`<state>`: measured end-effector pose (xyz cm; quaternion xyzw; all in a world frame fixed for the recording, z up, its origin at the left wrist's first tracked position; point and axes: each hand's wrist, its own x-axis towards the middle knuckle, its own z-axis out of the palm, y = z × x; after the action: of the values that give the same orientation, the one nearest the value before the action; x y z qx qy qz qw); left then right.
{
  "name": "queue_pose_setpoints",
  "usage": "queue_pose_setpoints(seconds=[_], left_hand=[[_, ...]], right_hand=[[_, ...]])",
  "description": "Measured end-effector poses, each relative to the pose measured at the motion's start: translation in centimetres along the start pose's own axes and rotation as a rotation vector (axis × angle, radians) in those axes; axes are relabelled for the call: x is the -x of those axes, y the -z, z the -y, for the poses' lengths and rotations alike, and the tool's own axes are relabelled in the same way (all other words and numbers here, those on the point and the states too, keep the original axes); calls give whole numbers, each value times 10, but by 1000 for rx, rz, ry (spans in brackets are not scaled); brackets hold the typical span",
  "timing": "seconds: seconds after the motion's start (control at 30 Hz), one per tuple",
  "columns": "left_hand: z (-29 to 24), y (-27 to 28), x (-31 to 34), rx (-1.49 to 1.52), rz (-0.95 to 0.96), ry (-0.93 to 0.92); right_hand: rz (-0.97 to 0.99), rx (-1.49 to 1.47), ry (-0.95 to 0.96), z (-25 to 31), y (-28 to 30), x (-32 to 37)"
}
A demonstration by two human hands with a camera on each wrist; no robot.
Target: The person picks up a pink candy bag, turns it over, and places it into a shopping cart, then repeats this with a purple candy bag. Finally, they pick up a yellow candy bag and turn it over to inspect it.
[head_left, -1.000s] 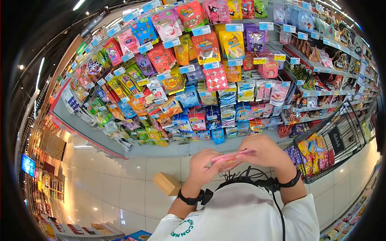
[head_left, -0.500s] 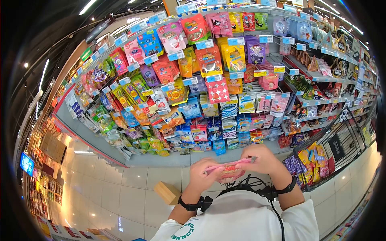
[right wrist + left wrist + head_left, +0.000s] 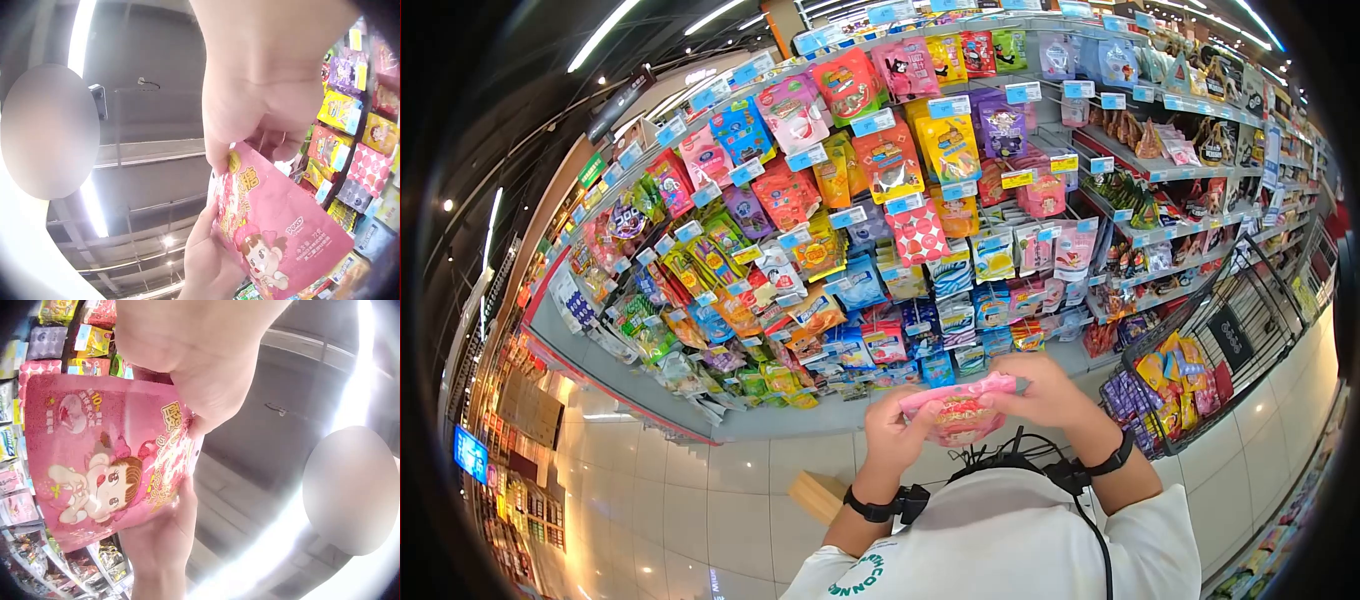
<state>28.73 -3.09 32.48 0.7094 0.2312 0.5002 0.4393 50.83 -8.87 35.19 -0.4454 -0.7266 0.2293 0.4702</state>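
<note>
A pink candy pouch (image 3: 962,408) is held up in front of the chest by both hands. The left hand (image 3: 892,432) pinches its left end with the thumb on the near face; the right hand (image 3: 1040,392) pinches the other end in the same way. In the left wrist view the pouch (image 3: 106,462) shows a cartoon child and yellow lettering, with the left hand (image 3: 187,356) at its edge. From the right wrist the pouch (image 3: 281,231) also shows a cartoon face, and the right hand (image 3: 262,94) grips its corner. Fingers behind the pouch are partly hidden.
A shelf rack (image 3: 800,425) hung with many candy bags stands ahead. To the right is a black wire shopping cart (image 3: 1250,370) holding purple and yellow bags (image 3: 1175,370). A cardboard-coloured box (image 3: 818,495) sits on the tiled floor, left of the body. Shelves (image 3: 1190,170) continue at right.
The pouch has tilted so that more of its printed face shows in the head view. Both hands still hold its ends. The head view has shifted slightly, and the shelf sits lower in it.
</note>
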Motion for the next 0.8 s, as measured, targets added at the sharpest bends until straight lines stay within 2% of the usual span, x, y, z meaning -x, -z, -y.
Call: queue_pose_setpoints(seconds=[0.07,0.17,0.23,0.33,0.37,0.4,0.47,0.53,0.6,0.63,0.8], left_hand=[[1,-2,-3,28,1,-13],[3,-4,-5,30,30,37],[-2,-5,-8,91,95,157],[-11,-13,-16,125,163,232],[-7,-12,-17,110,186,199],[-5,-13,-16,111,182,216],[-2,-17,-17,177,103,108],[0,-17,-16,179,84,118],[2,-18,-16,243,-2,214],[0,-13,-19,236,55,290],[8,0,-18,276,20,236]], right_hand=[[-37,-157,8,-3,-5,1],[-79,-205,-19,-10,-5,5],[-111,-203,-35,-6,-3,6],[-128,-155,-48,0,-4,7],[-119,-98,-27,0,-5,7],[-111,-107,-40,0,-5,7],[-118,-116,-139,-2,-6,6],[-144,-215,-209,-5,-11,4],[-228,-511,-292,-8,-16,0],[-219,-457,-271,-6,-15,0],[-224,-545,-258,-7,-10,-1]])
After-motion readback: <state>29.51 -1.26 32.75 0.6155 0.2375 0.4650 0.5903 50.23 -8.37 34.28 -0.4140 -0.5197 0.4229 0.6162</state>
